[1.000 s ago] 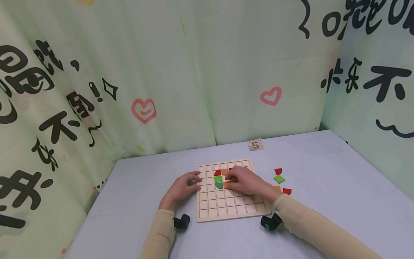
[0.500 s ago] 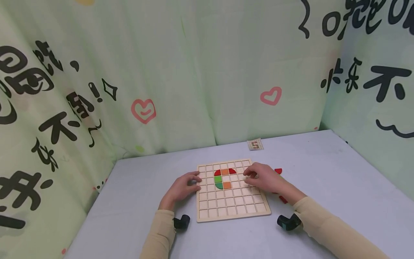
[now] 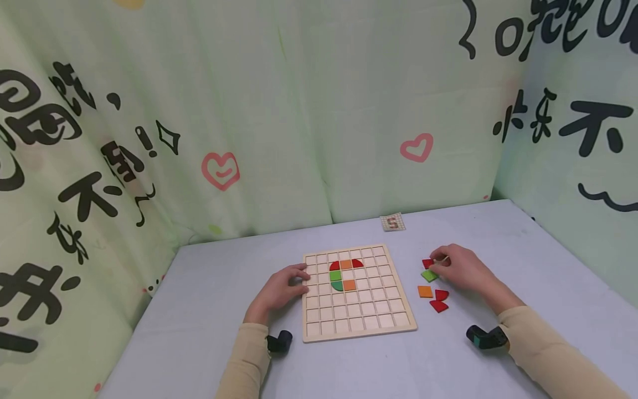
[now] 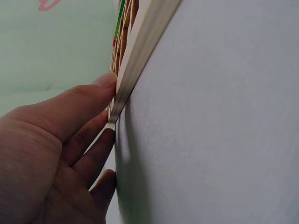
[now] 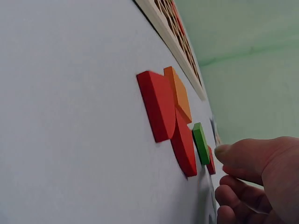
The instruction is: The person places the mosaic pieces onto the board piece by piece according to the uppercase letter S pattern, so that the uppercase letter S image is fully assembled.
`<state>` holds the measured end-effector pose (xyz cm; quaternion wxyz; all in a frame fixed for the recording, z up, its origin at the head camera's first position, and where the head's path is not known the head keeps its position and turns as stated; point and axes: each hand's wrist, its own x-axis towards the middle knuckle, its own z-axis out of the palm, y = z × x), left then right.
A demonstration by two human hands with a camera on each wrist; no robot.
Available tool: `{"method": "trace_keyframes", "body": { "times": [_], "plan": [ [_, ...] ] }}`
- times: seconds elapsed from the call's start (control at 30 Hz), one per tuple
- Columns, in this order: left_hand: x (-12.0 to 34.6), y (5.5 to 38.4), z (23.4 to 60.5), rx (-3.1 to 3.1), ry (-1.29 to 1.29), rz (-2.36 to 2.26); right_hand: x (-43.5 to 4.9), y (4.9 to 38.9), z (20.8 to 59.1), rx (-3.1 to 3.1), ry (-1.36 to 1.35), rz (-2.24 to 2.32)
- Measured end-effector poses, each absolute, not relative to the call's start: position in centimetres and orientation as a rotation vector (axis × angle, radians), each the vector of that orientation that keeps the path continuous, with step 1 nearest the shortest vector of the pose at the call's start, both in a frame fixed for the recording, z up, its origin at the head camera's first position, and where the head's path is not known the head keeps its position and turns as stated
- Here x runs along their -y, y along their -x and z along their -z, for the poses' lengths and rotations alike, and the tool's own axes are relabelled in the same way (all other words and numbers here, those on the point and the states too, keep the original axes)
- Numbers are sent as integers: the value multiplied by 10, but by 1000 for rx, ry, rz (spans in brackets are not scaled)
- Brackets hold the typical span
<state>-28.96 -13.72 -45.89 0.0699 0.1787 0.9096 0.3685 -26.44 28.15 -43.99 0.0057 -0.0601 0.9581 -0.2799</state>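
Note:
A wooden grid board (image 3: 344, 310) lies on the table, several coloured tiles set in its squares: red, orange and green ones around a bare square. My left hand (image 3: 281, 291) rests at the board's left edge, thumb and fingertips on the wooden rim (image 4: 140, 56). Off the board's right side, my right hand (image 3: 463, 269) is over the loose tiles, thumb and index fingertips right at a red quarter-round tile (image 3: 427, 263) and a green square tile (image 3: 430, 275). In the right wrist view its thumb is bent toward the fingers, nothing visible between them.
Nearer me lie an orange square tile (image 3: 425, 291) and two red quarter-round tiles, one (image 3: 441, 295) behind the other (image 3: 439, 306). A small patterned card (image 3: 392, 222) sits at the table's back edge. Printed curtains (image 3: 299, 111) surround the table.
My right hand has moved from the board rightward to the loose tiles, uncovering a red tile and an orange tile on the grid. The left hand stays at the board's edge.

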Motion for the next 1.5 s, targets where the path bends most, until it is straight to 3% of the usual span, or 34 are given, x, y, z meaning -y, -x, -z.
{"method": "trace_keyframes", "body": {
  "times": [1.5],
  "plan": [
    [136, 289, 459, -2734, -537, -1136, -271, 280, 444, -2980, 183, 868]
  ]
}}
